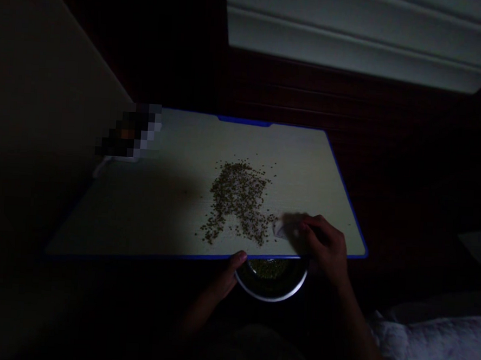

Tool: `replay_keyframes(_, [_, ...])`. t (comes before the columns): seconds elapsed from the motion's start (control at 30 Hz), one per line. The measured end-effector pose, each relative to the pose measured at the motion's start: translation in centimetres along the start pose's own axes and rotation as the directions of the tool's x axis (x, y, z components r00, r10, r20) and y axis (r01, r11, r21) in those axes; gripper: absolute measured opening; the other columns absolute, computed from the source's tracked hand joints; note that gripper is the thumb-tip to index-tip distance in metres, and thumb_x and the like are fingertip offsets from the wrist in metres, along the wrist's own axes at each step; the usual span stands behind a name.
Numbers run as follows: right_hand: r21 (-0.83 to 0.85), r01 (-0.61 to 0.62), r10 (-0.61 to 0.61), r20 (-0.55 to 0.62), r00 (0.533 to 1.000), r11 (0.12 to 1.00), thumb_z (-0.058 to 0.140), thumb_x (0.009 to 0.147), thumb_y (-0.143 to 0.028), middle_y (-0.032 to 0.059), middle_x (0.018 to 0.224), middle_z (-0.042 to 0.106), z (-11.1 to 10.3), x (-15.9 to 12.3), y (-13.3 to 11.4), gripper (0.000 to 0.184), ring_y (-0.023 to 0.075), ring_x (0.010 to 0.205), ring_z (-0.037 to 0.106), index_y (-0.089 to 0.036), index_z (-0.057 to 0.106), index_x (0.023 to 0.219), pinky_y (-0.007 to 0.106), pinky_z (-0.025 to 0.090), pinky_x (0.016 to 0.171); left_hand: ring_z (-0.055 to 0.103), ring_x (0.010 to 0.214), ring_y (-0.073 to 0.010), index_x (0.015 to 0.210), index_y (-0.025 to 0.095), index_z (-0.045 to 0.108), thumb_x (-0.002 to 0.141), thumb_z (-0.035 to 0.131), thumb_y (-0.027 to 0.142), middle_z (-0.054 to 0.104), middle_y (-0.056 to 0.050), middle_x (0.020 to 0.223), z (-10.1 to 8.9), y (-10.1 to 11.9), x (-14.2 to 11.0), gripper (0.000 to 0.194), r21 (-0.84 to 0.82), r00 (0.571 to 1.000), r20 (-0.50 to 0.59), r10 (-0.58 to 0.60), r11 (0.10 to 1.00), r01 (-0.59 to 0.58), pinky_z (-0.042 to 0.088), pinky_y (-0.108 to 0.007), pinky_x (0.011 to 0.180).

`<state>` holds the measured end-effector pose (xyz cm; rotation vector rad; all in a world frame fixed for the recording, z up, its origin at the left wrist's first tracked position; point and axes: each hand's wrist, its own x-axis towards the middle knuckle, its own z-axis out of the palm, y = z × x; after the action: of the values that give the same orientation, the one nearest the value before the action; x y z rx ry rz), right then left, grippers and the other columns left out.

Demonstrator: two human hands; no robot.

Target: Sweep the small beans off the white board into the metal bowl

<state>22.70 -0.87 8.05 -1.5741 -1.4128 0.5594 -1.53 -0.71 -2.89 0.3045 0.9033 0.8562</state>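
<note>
Small dark green grains, mung-bean-like (240, 188), lie spread over the pale tabletop (299, 156) with its blue edge. My left hand (230, 274) grips the rim of a round metal bowl (272, 298) at the table's front edge, thumb uppermost. More of the green grains show inside the bowl, whose far part is hidden under the tabletop. Over the right front of the table, my right hand (326, 245) has its fingers pinched together. Just left of those fingertips lies a small whitish scrap (279, 228); what the fingers hold, if anything, is too dark to make out.
At the table's far left corner stands a blurred-out object with a pale edge (149, 136), a white cord-like piece (100, 167) beside it. A wall (45, 108) borders the left side. White quilted fabric (442, 344) lies at lower right. The room is very dim.
</note>
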Motion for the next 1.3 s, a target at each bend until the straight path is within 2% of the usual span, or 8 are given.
replay_keyframes(0.3, [0.039,0.05,-0.053,0.079,0.995,0.998,0.07,0.093,-0.033,0.0047,0.101,0.078,-0.3,-0.1,0.3,0.01,0.0243,0.106,0.07,-0.026,0.076,0.093,0.038,0.052,0.092,0.054,0.139,-0.0422,0.121,0.014,0.074,0.066,0.089,0.049,0.078,-0.016,0.123,0.0,-0.1,0.0,0.067,-0.013,1.0,0.007,-0.002,1.0,0.002,0.036,-0.058,0.122])
replay_keyframes(0.43, [0.062,0.09,-0.095,0.098,0.991,0.994,0.07,0.093,-0.032,0.0034,0.097,0.079,-0.2,0.2,0.0,0.009,0.0224,0.099,0.07,-0.027,0.077,0.096,0.039,0.053,0.09,0.054,0.14,-0.0414,0.109,0.015,0.077,0.068,0.089,0.046,0.079,-0.015,0.122,-0.3,-0.4,0.2,0.053,-0.037,1.0,0.016,0.014,0.999,-0.013,0.039,-0.057,0.12])
replay_keyframes(0.57, [0.081,0.134,-0.145,0.141,0.979,0.988,0.07,0.093,-0.03,0.0024,0.096,0.079,0.1,0.6,-0.5,0.01,0.0218,0.097,0.07,-0.029,0.079,0.099,0.041,0.052,0.093,0.053,0.14,-0.0419,0.111,0.017,0.077,0.065,0.09,0.049,0.077,-0.014,0.127,-0.4,-0.4,0.3,0.057,-0.021,0.999,0.036,0.012,1.0,-0.011,0.039,-0.056,0.12])
replay_keyframes(0.7, [0.094,0.151,-0.163,0.143,0.976,0.984,0.072,0.092,-0.03,0.0014,0.093,0.079,0.0,0.7,-0.4,0.008,0.0217,0.095,0.071,-0.029,0.079,0.096,0.043,0.051,0.097,0.053,0.14,-0.0451,0.098,0.015,0.079,0.06,0.09,0.055,0.081,-0.017,0.113,-0.2,-0.3,0.3,0.056,0.023,1.0,0.014,-0.003,1.0,0.003,0.037,-0.058,0.12])
replay_keyframes(0.8, [0.095,0.145,-0.156,0.12,0.98,0.985,0.07,0.093,-0.03,0.0018,0.089,0.077,-0.3,0.6,-0.3,0.008,0.0222,0.096,0.07,-0.027,0.077,0.092,0.041,0.053,0.093,0.053,0.14,-0.0445,0.101,0.017,0.078,0.056,0.093,0.053,0.081,-0.014,0.113,0.0,-0.2,0.2,0.06,0.013,0.999,-0.051,0.006,1.0,-0.005,0.038,-0.058,0.12])
replay_keyframes(0.9, [0.096,0.148,-0.16,0.12,0.98,0.984,0.07,0.094,-0.031,0.0027,0.089,0.077,-0.3,0.6,-0.2,0.009,0.0222,0.095,0.07,-0.027,0.078,0.094,0.039,0.054,0.088,0.053,0.14,-0.0445,0.104,0.016,0.077,0.055,0.093,0.052,0.079,-0.015,0.122,0.1,0.0,0.1,0.063,0.014,1.0,-0.027,0.002,1.0,-0.001,0.039,-0.056,0.12])
replay_keyframes(1.17, [0.106,0.193,-0.21,0.188,0.959,0.975,0.073,0.092,-0.031,0.0022,0.095,0.08,-0.1,0.6,-0.4,0.009,0.0228,0.096,0.071,-0.029,0.08,0.098,0.048,0.05,0.105,0.054,0.14,-0.0415,0.117,0.015,0.074,0.064,0.089,0.045,0.077,-0.016,0.126,0.5,0.1,-0.2,0.062,-0.038,1.0,-0.027,0.01,0.999,-0.011,0.041,-0.055,0.119])
replay_keyframes(1.3, [0.109,0.206,-0.223,0.189,0.956,0.973,0.073,0.093,-0.031,0.0023,0.096,0.08,-0.1,0.7,-0.4,0.009,0.0226,0.096,0.072,-0.029,0.08,0.098,0.047,0.051,0.104,0.056,0.137,-0.0434,0.104,0.015,0.078,0.058,0.091,0.051,0.079,-0.016,0.122,0.8,0.3,-0.3,0.06,0.005,1.0,-0.013,-0.013,1.0,0.013,0.04,-0.054,0.12])
